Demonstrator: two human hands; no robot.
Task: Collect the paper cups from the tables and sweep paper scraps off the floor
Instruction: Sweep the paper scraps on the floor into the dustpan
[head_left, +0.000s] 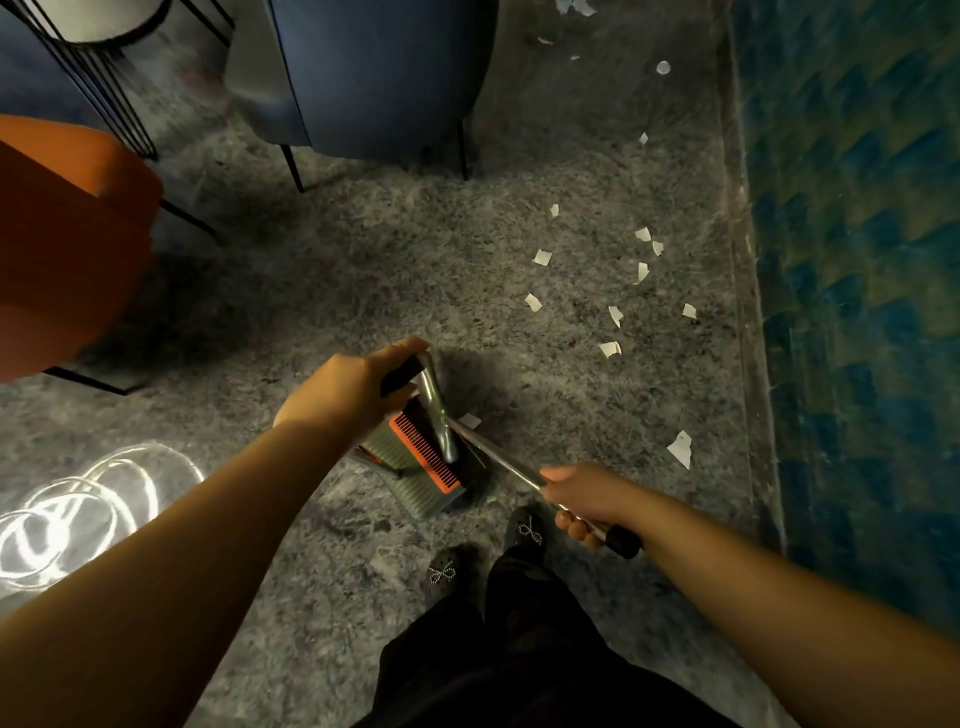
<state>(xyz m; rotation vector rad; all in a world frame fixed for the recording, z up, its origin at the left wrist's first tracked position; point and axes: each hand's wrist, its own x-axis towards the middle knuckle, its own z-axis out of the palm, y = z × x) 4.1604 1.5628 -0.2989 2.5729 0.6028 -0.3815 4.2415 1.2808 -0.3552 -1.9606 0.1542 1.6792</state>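
The left hand (353, 384) grips the black-capped handle of the dustpan (426, 462), fingers curled round it. The dustpan stands on the grey floor (363, 270) at centre frame, its orange comb edge visible. The right hand (582, 499) grips the metal broom handle (498, 457), which slopes toward the dustpan at 10 o'clock. Paper scraps (613, 312) lie scattered on the floor at 1 to 2 o'clock from the dustpan. A blue chair (379, 78) stands at 12 o'clock, an orange chair (67, 234) at 9 o'clock.
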